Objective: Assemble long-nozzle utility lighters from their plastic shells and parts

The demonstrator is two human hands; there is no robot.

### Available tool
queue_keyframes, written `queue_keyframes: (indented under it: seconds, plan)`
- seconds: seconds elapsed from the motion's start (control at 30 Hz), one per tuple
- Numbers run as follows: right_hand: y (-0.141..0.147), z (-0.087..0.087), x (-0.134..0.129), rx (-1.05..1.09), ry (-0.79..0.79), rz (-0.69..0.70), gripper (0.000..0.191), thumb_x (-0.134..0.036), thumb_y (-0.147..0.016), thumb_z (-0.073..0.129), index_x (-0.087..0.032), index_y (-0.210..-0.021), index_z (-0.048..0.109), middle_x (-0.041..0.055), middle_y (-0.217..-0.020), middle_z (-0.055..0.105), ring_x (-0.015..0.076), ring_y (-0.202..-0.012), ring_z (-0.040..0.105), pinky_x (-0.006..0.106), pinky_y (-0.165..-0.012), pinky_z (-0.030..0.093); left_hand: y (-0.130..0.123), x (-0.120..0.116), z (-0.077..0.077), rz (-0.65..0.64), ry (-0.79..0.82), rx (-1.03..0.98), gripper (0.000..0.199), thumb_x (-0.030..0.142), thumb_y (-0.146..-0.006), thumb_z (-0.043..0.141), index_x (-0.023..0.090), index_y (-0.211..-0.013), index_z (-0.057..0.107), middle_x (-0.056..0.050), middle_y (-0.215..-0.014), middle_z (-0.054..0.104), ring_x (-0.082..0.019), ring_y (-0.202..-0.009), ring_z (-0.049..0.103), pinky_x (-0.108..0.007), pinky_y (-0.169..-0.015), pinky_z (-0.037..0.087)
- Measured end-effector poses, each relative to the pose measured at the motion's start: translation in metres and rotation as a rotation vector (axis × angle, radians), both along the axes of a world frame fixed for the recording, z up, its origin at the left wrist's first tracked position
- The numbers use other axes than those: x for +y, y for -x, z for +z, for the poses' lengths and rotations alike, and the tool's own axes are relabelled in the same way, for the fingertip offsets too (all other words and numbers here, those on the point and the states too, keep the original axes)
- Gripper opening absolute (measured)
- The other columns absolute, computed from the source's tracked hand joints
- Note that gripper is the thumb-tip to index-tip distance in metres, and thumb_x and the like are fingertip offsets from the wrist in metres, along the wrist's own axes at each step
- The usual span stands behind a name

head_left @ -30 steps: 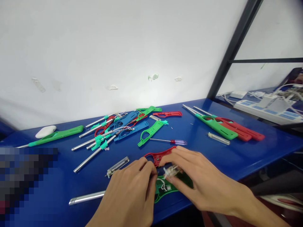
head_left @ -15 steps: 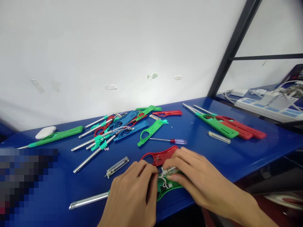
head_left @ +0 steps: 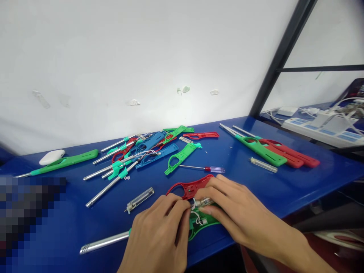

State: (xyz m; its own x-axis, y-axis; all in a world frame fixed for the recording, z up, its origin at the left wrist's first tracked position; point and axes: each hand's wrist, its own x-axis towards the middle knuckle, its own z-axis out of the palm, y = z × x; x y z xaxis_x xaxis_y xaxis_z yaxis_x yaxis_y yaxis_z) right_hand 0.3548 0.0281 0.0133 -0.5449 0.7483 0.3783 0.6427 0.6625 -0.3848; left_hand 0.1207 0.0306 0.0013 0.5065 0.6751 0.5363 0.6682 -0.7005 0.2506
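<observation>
My left hand [head_left: 162,227] curls over the opened green lighter shell [head_left: 211,221], its fingers bent; their tips are partly hidden. From beneath it the metal tube [head_left: 104,242] sticks out to the left. My right hand [head_left: 236,208] pinches a clear fuel tank [head_left: 205,201] just above the shell, with the tank's white nozzle end pointing at my left fingertips. White wires [head_left: 197,218] show inside the shell. A red half shell [head_left: 191,188] lies right behind my hands. Another clear tank [head_left: 140,199] rests left of it.
A screwdriver [head_left: 214,169] and a green half shell [head_left: 181,157] lie farther back. Several opened lighters with metal tubes [head_left: 109,188] are piled left. Whole lighters [head_left: 264,151] and a clear tank [head_left: 264,165] lie right. A white case [head_left: 52,157] sits by a green lighter [head_left: 68,161].
The fuel tank in my right hand has shifted slightly up and left, its nozzle closer to my left fingertips. The camera view has moved a little.
</observation>
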Motion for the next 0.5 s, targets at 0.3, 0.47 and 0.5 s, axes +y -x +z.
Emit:
queue_keyframes:
  seconds: [0.3, 0.47, 0.5]
  plan:
    - [-0.0014, -0.0001, 0.0014, -0.002, -0.013, 0.019, 0.022, -0.028, -0.117, 0.044, -0.023, -0.125, 0.063, 0.0052, -0.112, 0.068, 0.0229, -0.099, 0.060, 0.036, -0.084, 0.048, 0.0007, 0.0009, -0.0005, -0.024, -0.040, -0.033, 0.014, 0.014, -0.103, 0.056, 0.027, -0.105, 0.061, 0.003, -0.094, 0.072, -0.017, -0.074, 0.071, -0.030, -0.063, 0.055]
    - [-0.0032, -0.0018, 0.0015, 0.025, -0.063, 0.025, 0.022, -0.026, -0.116, 0.046, -0.022, -0.125, 0.066, 0.0052, -0.108, 0.066, 0.0208, -0.095, 0.059, 0.033, -0.079, 0.047, -0.0009, 0.0014, 0.0010, -0.027, -0.057, -0.040, 0.015, 0.012, -0.102, 0.056, 0.026, -0.105, 0.061, 0.002, -0.093, 0.072, -0.017, -0.072, 0.071, -0.030, -0.061, 0.056]
    - [-0.0032, -0.0017, 0.0013, 0.028, -0.074, 0.028, 0.022, -0.026, -0.117, 0.046, -0.022, -0.125, 0.066, 0.0051, -0.107, 0.066, 0.0203, -0.095, 0.058, 0.032, -0.078, 0.046, -0.0014, 0.0017, 0.0011, -0.028, -0.061, -0.042, 0.015, 0.012, -0.102, 0.056, 0.026, -0.104, 0.061, 0.002, -0.092, 0.072, -0.017, -0.072, 0.071, -0.030, -0.061, 0.057]
